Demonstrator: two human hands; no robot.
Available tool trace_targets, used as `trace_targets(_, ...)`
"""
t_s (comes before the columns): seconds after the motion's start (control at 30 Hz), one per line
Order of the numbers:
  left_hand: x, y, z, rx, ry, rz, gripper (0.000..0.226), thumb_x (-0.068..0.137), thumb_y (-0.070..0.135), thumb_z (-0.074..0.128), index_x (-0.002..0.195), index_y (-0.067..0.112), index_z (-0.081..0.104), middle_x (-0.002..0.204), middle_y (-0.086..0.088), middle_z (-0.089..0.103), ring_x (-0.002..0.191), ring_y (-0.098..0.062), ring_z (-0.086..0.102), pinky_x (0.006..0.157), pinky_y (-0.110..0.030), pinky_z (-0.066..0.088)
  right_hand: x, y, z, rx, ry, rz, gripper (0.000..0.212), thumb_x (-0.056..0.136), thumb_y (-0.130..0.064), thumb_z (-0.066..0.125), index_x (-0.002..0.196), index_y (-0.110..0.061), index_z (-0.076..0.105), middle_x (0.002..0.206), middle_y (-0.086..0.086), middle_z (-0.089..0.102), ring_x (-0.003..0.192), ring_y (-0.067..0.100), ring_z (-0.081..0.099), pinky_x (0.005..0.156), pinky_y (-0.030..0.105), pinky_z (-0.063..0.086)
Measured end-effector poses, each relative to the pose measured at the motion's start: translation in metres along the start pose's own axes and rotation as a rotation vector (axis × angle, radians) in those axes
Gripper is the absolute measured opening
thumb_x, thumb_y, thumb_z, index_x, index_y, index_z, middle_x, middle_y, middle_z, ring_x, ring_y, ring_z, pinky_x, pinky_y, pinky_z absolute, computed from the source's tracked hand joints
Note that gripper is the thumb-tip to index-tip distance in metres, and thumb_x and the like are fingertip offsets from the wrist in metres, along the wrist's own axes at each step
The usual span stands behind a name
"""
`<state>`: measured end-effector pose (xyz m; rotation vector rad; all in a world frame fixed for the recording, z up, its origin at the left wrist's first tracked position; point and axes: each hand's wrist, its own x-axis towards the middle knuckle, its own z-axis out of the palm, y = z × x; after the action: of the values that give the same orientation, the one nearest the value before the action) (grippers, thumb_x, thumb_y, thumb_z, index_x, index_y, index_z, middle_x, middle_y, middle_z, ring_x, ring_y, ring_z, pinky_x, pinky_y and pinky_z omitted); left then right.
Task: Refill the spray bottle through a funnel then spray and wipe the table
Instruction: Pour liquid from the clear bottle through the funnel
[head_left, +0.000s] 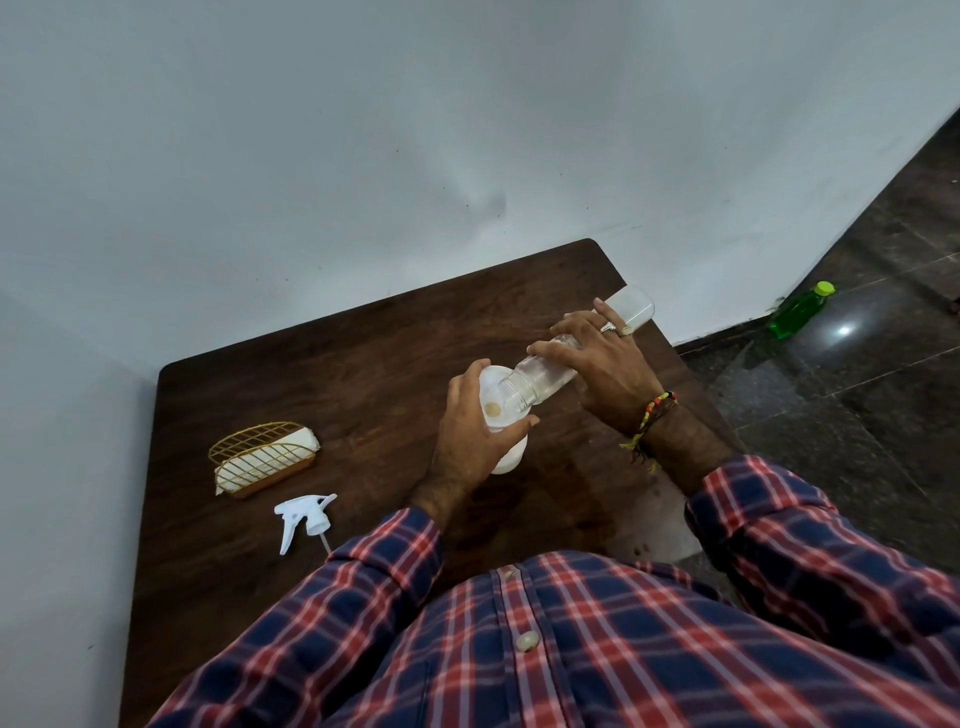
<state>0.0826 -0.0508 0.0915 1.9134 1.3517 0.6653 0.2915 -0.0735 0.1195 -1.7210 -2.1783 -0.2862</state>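
L hand (470, 441) is gripping funnel (493, 389) on spray bottle (511, 457), fingers curled round; R hand (597, 358) is holding tilted clear bottle (545, 376), mouth over funnel.

napkin holder (264, 459) & spray head (304, 517) block table (363, 364) left; centre free.

My white spray bottle (506, 457) stands upright mid-table, trigger head off. White funnel (493, 400) sits in its neck, small tan spot at its centre. Clear plastic bottle (550, 371) tipped over the funnel from the far right, open mouth down at the rim. White trigger sprayer head (304, 517) lies on its side near left. Folded white cloth (270, 460) sits in a gold wire holder, left.
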Motion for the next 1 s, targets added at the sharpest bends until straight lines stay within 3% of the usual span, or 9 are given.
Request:
trace_targets(0.37,0.0,0.002,0.0,0.005,-0.025,0.004,0.094,0.068,0.049,0.083,0.144,0.024,0.034,0.141,0.0,0.04,0.122,-0.013,0.047,0.096,-0.03,0.047,-0.004,-0.007,0.002,0.096,0.001,0.09,0.06,0.07,0.002,0.062,0.122,-0.026,0.063,0.118,0.007,0.06,0.116,0.028,0.058,0.117,0.054,0.023)
trace_targets(0.53,-0.002,-0.001,-0.001,-0.015,-0.016,0.006,0.1,0.066,0.055,0.083,0.147,0.026,0.032,0.143,0.002,0.037,0.121,-0.007,0.043,0.094,-0.021,0.041,-0.008,-0.005,0.005,0.269,-0.069,0.198,0.065,0.066,0.001,0.069,0.125,-0.027,0.061,0.116,0.003,0.061,0.114,0.026,0.058,0.112,0.056,0.03)
trace_targets(0.67,-0.003,0.001,-0.003,-0.043,-0.018,0.013,0.109,0.062,0.056,0.084,0.149,0.03,0.024,0.147,0.002,0.035,0.125,-0.009,0.04,0.101,-0.028,0.041,-0.016,-0.006,0.015,0.513,-0.045,0.304,0.064,0.067,-0.013,0.078,0.126,-0.029,0.059,0.119,-0.002,0.063,0.108,0.02,0.06,0.099,0.049,0.046)
trace_targets(0.83,-0.007,0.002,-0.013,-0.117,-0.023,-0.001,0.124,0.057,0.059,0.085,0.152,0.035,0.009,0.154,0.003,0.026,0.134,-0.01,0.033,0.106,-0.027,0.031,-0.026,-0.014,0.018,0.852,0.123,0.591,0.066,0.061,-0.005,0.088,0.119,-0.02,0.062,0.112,0.002,0.069,0.101,0.018,0.067,0.088,0.03,0.055)
trace_targets(0.9,-0.014,-0.004,-0.019,-0.133,0.014,-0.011,0.117,0.064,0.059,0.081,0.152,0.037,0.008,0.155,0.003,0.024,0.135,-0.01,0.033,0.108,-0.029,0.032,-0.028,-0.017,0.014,0.923,0.146,0.646,0.063,0.062,-0.005,0.089,0.118,-0.016,0.062,0.106,0.003,0.071,0.095,0.017,0.068,0.081,0.02,0.055)
trace_targets(1.0,-0.03,-0.022,-0.025,-0.117,0.069,-0.076,0.088,0.082,0.062,0.062,0.152,0.039,0.013,0.157,0.004,0.024,0.138,-0.012,0.036,0.11,-0.036,0.037,-0.035,-0.023,0.012,0.968,0.195,0.698,0.061,0.064,-0.009,0.089,0.118,-0.014,0.062,0.103,0.003,0.071,0.093,0.018,0.069,0.08,0.024,0.056)
